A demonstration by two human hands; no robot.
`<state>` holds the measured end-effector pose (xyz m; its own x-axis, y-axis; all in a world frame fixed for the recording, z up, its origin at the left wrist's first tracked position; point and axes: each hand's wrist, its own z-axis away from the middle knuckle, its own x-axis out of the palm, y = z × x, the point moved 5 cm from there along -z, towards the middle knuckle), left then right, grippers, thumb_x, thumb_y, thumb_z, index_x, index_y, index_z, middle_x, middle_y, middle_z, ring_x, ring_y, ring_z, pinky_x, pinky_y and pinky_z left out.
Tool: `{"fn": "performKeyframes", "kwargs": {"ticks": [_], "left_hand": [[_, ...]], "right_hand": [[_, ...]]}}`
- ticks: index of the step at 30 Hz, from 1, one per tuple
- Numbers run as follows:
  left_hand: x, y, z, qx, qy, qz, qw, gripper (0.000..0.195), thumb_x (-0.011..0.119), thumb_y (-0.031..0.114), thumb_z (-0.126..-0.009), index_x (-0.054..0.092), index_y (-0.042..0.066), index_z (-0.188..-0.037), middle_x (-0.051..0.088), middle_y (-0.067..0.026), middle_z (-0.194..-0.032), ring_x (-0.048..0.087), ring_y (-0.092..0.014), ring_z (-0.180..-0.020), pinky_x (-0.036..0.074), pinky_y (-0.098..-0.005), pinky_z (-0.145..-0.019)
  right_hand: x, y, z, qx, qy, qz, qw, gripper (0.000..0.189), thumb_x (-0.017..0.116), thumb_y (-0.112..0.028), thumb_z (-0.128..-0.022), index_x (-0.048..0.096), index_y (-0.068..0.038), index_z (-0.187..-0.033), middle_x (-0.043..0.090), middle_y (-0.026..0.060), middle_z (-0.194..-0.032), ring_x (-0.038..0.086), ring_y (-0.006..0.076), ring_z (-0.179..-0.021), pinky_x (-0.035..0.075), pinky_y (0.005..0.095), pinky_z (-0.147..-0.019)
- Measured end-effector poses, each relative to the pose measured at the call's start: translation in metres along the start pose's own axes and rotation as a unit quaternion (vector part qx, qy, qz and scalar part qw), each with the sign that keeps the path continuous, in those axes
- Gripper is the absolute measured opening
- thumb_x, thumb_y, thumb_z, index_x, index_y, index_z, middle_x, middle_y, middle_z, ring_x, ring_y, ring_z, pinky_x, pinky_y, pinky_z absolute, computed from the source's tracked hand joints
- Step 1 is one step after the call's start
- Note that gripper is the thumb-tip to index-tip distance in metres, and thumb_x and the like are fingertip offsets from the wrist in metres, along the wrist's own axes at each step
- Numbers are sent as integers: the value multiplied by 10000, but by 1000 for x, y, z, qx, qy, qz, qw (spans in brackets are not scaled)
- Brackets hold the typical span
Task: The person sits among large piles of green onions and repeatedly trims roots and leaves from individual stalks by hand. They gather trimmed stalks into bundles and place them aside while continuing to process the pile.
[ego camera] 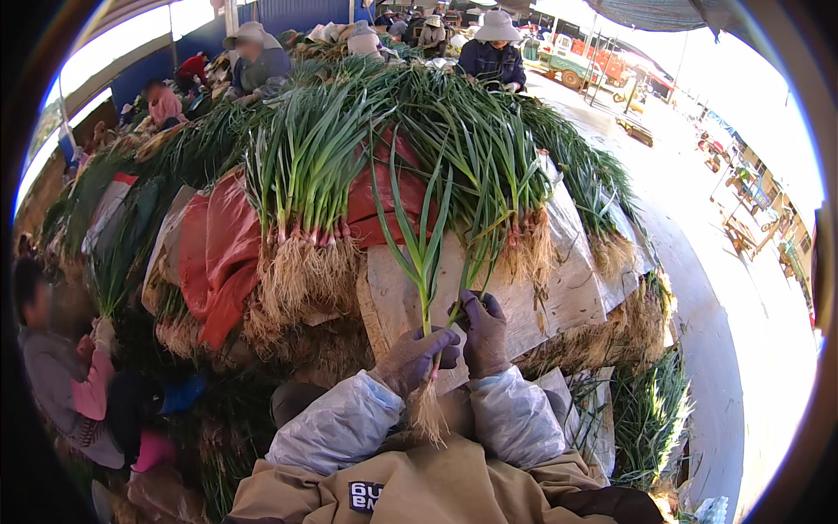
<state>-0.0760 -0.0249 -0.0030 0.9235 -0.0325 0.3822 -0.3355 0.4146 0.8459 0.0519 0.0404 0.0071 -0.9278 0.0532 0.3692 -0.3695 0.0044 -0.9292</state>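
Observation:
My gloved left hand (418, 357) grips a green garlic plant (422, 278) low on its stalk, near the pink base. Its pale roots (429, 412) hang below the fingers over my lap. Just to the right, my gloved right hand (483, 334) pinches a green stem or leaf (466, 281) that slants away from the stalk. Whether it belongs to the same plant, I cannot tell. Ahead lies a bundle of green garlic (308, 196), roots towards me, on a heap covered with red plastic sheeting (219, 255). Another bunch (524, 223) rests on pale sheeting (556, 262) at the right.
Two people in hats (255, 62) (492, 49) work behind the heap. Close on my left sits a person in a grey vest (59, 380). More garlic plants (648, 412) lie low at right. Beyond the concrete floor (694, 314) stand carts and a green truck (568, 65).

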Motion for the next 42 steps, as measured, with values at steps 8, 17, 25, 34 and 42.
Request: {"fn": "performKeyframes", "kwargs": {"ticks": [8, 17, 25, 34, 42], "left_hand": [[-32, 33, -4, 10, 36, 119, 992, 198, 524, 166, -972, 585, -21, -993, 539, -26, -683, 578, -179, -637, 575, -359, -804], [-53, 119, 142, 164, -236, 251, 924, 344, 462, 332, -1011, 587, 13, -989, 571, 15, -572, 605, -151, -601, 494, -382, -819], [-62, 123, 149, 176, -154, 177, 956, 353, 393, 346, -1034, 561, 44, -1107, 499, 26, -531, 530, -157, -548, 485, -393, -826], [42, 119, -30, 135, -139, 186, 963, 368, 332, 315, -1037, 562, 47, -1138, 538, -6, -693, 536, -163, -645, 477, -413, -903], [67, 104, -101, 113, -164, 178, 964, 333, 390, 307, -1020, 578, 57, -1136, 572, -9, -733, 562, -181, -694, 467, -437, -927]], "right_hand": [[-50, -28, 16, 76, -161, -46, 983, 211, 533, -202, -937, 578, 1, -975, 430, -23, -579, 435, 95, -451, 535, 323, -619], [-33, -136, -78, -193, -23, 546, 815, 611, 645, -513, -838, 591, -44, -1225, 693, 164, -987, 671, 310, -926, 514, 409, -825], [-23, -154, -94, -363, 93, 562, 738, 388, 597, -358, -876, 566, -95, -1161, 608, 191, -1149, 629, 354, -986, 506, 462, -765], [-63, -81, -125, 118, -100, 15, 988, 583, 517, -582, -912, 606, -22, -1049, 596, 103, -732, 559, 187, -496, 473, 337, -473], [-164, -167, -240, -29, 86, -6, 996, 535, 537, -510, -928, 586, -3, -1090, 566, 92, -755, 471, 179, -433, 410, 321, -373]]}}
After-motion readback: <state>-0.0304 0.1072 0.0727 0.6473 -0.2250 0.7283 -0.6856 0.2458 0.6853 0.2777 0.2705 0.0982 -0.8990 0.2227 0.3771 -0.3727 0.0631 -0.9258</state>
